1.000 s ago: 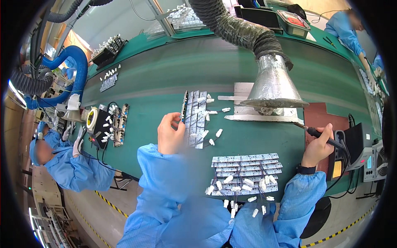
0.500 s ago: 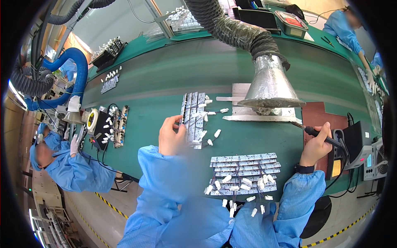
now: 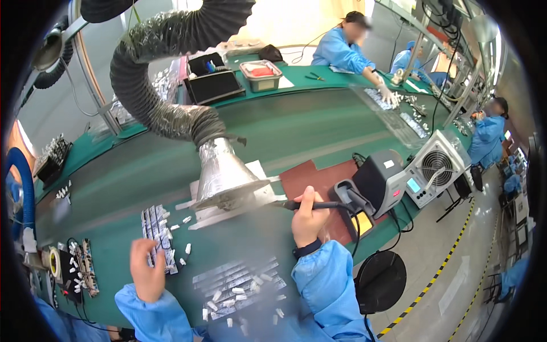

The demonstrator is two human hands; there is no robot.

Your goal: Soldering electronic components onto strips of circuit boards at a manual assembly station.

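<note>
My right hand (image 3: 307, 219) grips a soldering iron (image 3: 293, 205), its dark tip pointing left toward the cone-shaped metal fume hood (image 3: 225, 176). Under the hood lies a pale metal plate (image 3: 212, 221). My left hand (image 3: 148, 273) is curled at the left edge of a row of narrow white circuit board strips (image 3: 154, 225), thumb and forefinger on that edge. White connectors on short wires hang off the strips' right side. Nearer to me lies a second set of circuit board strips (image 3: 211, 276), with many white connectors, partly blurred.
On the right stand a black soldering station (image 3: 380, 179) with an iron holder (image 3: 348, 196) and a grey fan unit (image 3: 437, 165). A reddish-brown mat (image 3: 310, 176) lies by them. A ribbed hose (image 3: 134, 85) hangs over the bench. Across it, a co-worker (image 3: 342, 48) handles boards.
My view has swung right, so the bench sits further left and the fan unit and more co-workers show. The iron stays in my right hand; my left stays by the same strips.
</note>
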